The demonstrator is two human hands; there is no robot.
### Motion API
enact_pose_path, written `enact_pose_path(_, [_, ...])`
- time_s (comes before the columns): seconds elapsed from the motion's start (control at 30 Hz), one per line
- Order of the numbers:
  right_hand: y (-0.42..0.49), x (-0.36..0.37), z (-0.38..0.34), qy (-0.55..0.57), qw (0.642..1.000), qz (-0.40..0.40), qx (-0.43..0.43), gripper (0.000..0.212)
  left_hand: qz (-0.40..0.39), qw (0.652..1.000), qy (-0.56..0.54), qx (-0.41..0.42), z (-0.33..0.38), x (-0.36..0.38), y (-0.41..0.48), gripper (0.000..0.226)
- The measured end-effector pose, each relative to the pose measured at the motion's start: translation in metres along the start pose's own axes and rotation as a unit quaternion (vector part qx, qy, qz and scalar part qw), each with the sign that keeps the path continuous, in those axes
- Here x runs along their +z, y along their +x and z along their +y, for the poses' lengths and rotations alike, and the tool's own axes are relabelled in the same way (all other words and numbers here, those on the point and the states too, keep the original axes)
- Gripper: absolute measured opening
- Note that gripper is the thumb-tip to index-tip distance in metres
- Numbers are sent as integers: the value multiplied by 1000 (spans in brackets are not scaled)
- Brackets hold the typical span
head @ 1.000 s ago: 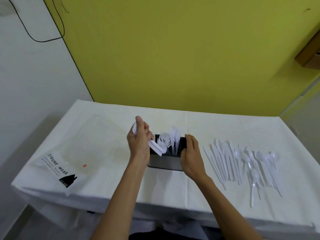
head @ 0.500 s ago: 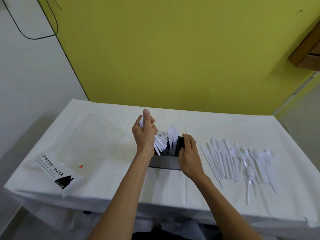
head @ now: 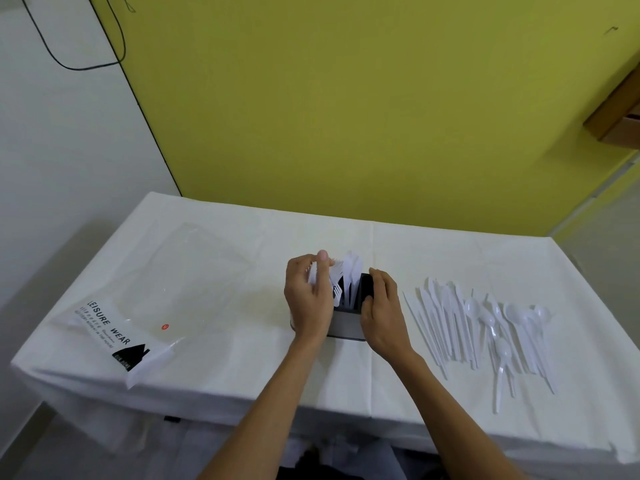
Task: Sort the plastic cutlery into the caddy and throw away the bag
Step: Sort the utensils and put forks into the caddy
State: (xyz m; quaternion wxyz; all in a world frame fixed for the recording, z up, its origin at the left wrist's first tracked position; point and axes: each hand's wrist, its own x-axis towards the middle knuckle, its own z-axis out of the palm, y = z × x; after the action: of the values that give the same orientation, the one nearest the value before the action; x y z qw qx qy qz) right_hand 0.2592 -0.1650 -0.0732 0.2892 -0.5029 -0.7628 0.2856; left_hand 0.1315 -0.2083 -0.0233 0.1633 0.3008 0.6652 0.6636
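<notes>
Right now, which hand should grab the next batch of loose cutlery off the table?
Right. The right hand only steadies the caddy, and the loose knives and spoons lie just to its right. The left hand is busy lowering forks into the caddy.

A white cloth (head: 242,341) covers the counter (head: 415,247). Behind the counter stands a yellow-green wall (head: 346,98). To the left of that wall is a white wall (head: 52,133), and a thin black cable (head: 114,36) hangs down it. A brown wooden shelf (head: 616,112) sticks out far right of the yellow-green wall
</notes>
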Motion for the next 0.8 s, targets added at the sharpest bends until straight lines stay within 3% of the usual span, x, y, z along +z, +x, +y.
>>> enact_pose_path(0.1, [0, 1, 1, 0, 1000, 2, -1, 50, -36, 990, 91, 104, -20, 1, -5, 31])
enact_pose_path(0.3, [1, 1, 2, 7, 1000, 5, 3, 50, -116, 963, 216, 111, -29, -5, -6, 83])
enact_pose_path(0.53, [0, 2, 3, 8, 1000, 6, -7, 47, -140, 967, 174, 126, -31, -18, -16, 83])
enact_pose_path(0.67, [0, 1, 4, 15, 1000, 4, -9, 47, -161, 930, 277, 181, -28, -5, 0, 70])
enact_pose_path(0.8, [-1, 1, 3, 13, 1000, 5, -1, 48, -200, 935, 268, 121, -26, 2, 5, 79])
